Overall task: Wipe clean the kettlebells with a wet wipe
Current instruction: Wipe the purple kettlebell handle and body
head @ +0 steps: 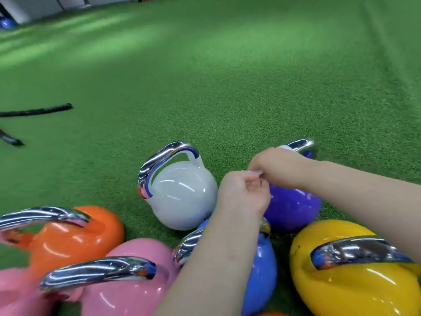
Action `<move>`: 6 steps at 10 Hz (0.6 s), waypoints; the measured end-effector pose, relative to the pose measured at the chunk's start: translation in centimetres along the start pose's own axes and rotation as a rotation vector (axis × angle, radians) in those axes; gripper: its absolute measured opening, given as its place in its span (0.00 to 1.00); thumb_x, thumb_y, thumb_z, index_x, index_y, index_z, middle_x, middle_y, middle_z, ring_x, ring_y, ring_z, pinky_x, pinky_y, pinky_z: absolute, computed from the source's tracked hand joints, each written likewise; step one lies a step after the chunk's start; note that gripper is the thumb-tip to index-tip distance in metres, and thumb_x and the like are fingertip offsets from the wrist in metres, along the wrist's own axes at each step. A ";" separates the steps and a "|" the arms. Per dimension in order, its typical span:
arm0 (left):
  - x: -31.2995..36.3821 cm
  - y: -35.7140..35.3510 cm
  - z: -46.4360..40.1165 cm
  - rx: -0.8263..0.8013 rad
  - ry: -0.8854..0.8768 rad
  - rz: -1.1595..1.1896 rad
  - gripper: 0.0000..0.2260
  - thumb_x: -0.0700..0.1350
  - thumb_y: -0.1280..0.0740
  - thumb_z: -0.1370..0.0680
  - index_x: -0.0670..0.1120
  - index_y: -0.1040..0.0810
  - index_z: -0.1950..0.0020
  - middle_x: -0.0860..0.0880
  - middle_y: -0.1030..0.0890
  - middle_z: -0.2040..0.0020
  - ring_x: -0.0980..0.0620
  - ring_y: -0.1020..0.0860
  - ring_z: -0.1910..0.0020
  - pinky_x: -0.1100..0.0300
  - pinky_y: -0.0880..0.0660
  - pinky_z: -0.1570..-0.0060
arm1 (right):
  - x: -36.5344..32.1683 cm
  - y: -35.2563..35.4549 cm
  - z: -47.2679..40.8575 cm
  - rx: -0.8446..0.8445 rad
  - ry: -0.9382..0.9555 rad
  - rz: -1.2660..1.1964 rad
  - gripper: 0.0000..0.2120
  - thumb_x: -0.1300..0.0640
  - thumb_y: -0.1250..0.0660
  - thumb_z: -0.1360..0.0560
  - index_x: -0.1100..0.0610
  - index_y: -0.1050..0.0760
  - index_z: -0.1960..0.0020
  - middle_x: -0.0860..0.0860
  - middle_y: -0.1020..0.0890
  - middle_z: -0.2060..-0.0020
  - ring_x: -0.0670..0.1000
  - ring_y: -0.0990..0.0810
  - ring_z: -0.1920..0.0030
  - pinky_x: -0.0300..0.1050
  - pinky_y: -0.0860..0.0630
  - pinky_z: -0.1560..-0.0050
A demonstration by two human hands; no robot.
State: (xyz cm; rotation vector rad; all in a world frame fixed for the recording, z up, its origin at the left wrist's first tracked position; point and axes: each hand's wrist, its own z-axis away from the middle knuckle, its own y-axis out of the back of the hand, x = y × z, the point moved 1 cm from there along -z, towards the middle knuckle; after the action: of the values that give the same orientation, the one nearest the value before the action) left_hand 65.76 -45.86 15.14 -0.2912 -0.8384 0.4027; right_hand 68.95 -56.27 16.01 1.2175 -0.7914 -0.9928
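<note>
Several coloured kettlebells with chrome handles stand on green turf: white (pixel 182 192), purple (pixel 293 208), blue (pixel 262 270), yellow (pixel 350 288), pink (pixel 136 290) and orange (pixel 73 238). My left hand (pixel 243 195) and my right hand (pixel 278 166) meet above the purple kettlebell. Both pinch a small white wet wipe (pixel 254 172) held between them. Most of the wipe is hidden by my fingers. My forearms cover part of the blue and purple kettlebells.
A thick black battle rope (pixel 36 110) lies on the turf at the left, with a second end (pixel 10 139) below it. A blue ball (pixel 6 23) sits by the far wall. Wide green turf (pixel 227 76) stretches ahead.
</note>
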 end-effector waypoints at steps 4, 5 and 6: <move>13.9 11.9 1.8 0.083 -0.299 -0.186 0.12 0.30 0.41 0.24 0.44 0.28 0.46 0.47 0.27 0.50 0.50 0.28 0.48 0.61 0.30 0.45 | -7.6 8.7 -8.8 0.144 -0.197 -0.641 0.05 0.60 0.32 0.28 0.62 0.22 0.57 0.53 0.23 0.65 0.51 0.27 0.60 0.40 0.32 0.64; 13.8 13.4 0.6 0.059 -0.284 -0.453 0.23 0.36 0.35 0.24 0.42 0.35 0.30 0.43 0.28 0.38 0.46 0.27 0.39 0.56 0.30 0.38 | -9.3 7.7 -10.6 0.168 -0.296 -1.066 0.07 0.62 0.33 0.28 0.63 0.24 0.50 0.59 0.22 0.57 0.54 0.22 0.57 0.47 0.24 0.58; 13.7 14.4 -0.1 -0.009 -0.245 -0.676 0.05 0.43 0.34 0.23 0.45 0.26 0.48 0.45 0.26 0.51 0.47 0.26 0.47 0.55 0.29 0.41 | -11.2 5.1 -11.3 0.170 -0.370 -1.272 0.14 0.64 0.31 0.28 0.61 0.27 0.43 0.60 0.21 0.50 0.58 0.20 0.52 0.54 0.20 0.55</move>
State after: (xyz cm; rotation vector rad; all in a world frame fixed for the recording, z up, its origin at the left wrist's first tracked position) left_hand 70.78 -26.94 18.24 0.0452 -1.1196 -0.2029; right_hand 75.91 -41.39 19.10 1.7269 -0.2927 -2.2549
